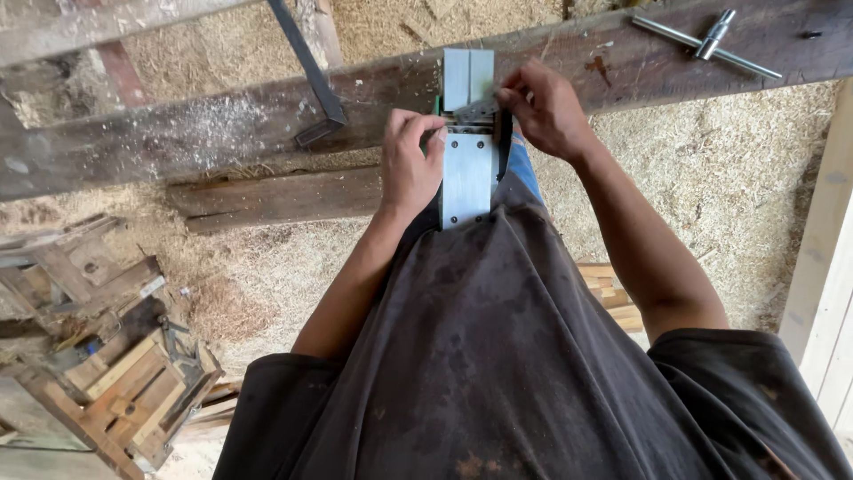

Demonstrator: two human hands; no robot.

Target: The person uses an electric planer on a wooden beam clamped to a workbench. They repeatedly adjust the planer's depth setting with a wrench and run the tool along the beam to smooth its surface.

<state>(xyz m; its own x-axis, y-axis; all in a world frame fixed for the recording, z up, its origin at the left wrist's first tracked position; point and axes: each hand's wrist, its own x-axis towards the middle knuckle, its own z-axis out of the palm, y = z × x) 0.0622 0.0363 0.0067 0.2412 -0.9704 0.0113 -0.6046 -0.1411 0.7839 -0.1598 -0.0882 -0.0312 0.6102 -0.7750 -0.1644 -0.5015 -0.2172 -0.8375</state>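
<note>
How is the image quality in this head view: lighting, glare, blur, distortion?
Head view: even daylight, soft shadows; mild glare on the grey metal plate; left hand and right hand sharp; wide-angle bending of the wooden beam toward the edges; dark shirt fills the foreground.

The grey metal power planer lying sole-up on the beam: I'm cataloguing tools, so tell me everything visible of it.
The grey metal power planer lies upside down across the weathered wooden beam, its flat two-part sole facing up, with screws near the close end. A green body edge shows at its left. The left hand steadies its side; the right hand works at the gap between the plates.
</note>
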